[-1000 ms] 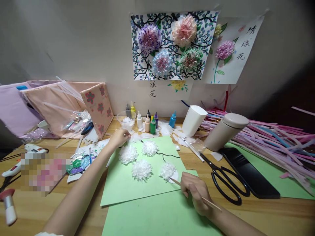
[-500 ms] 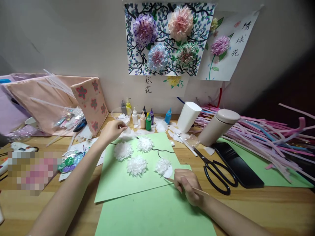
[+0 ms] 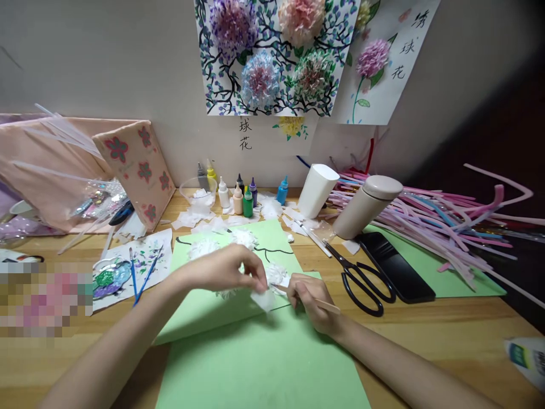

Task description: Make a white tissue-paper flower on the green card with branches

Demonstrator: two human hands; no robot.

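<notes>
My left hand is closed in a pinch on a small white tissue square, held just above the green paper sheet. My right hand is closed round a thin wooden stick, its tip close to the tissue square. White tissue pom-pom flowers sit on the green sheet beside a drawn black branch; my left hand hides some of them. A second green sheet lies nearer to me.
Black scissors and a black phone lie to the right. A white cup, a beige flask, small paint bottles and loose tissue squares stand at the back. Pink strips pile at the right; a paint palette lies left.
My left hand has come back from the tissue pile at the back with a white square, now held by the stick. The camera has tilted down and shifted.
</notes>
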